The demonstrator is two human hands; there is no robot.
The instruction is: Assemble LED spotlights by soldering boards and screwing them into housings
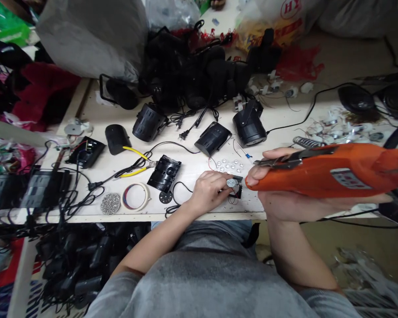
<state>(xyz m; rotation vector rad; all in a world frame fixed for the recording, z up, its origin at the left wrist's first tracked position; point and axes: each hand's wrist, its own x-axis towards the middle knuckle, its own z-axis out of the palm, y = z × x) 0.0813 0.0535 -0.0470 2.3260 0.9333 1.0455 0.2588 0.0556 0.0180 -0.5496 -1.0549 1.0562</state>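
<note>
Motor [232,182], small and round, sits at the closed fingertips of the left grip [209,191], by a black part [240,191]; the right grip [287,206] wraps an orange power tool [318,170], nose just beside. Pale tabletop [189,170] carries black housings [214,138] and shiny discs [232,167] beyond; its front edge runs under the left forearm [172,227].

Bare left hand [208,191], fingers curled just inside the pale flat bench's [232,215] near edge, right hand [285,206] clenched above that edge, forearms [157,246] angled forward
</note>
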